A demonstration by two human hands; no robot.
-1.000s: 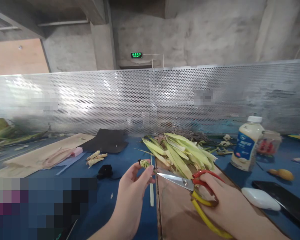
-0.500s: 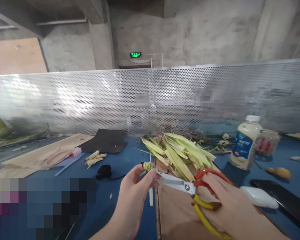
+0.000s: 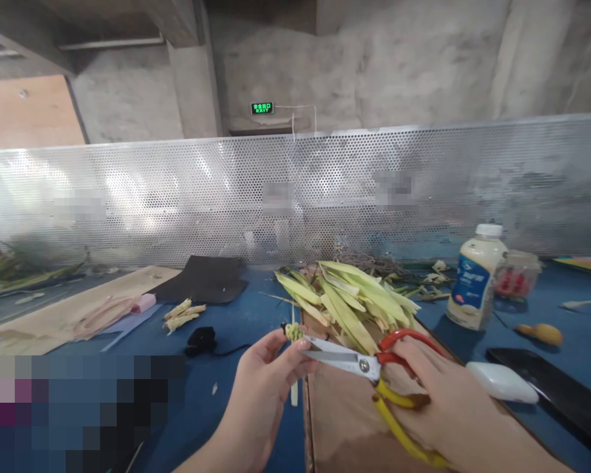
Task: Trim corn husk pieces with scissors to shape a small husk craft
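My left hand pinches a small pale-green braided husk piece between thumb and fingertips. A thin strand rises from it, and a pale strip hangs below the fingers. In my right hand are scissors with red and yellow handles. Their blades stand slightly apart and point left, with the tips beside my left thumb and the braided piece. Whether the blades touch the piece, I cannot tell. Beyond the scissors, a heap of green corn husks lies on a brown board.
A milk bottle, a clear box with red contents, a white case and a black phone stand or lie on the right. Leftward are rolled husk pieces, a black object with a cord and a black sheet.
The view has shifted slightly, so most things sit a little further left. Both hands keep their grip; the scissor blades appear a bit further apart near the braided piece.
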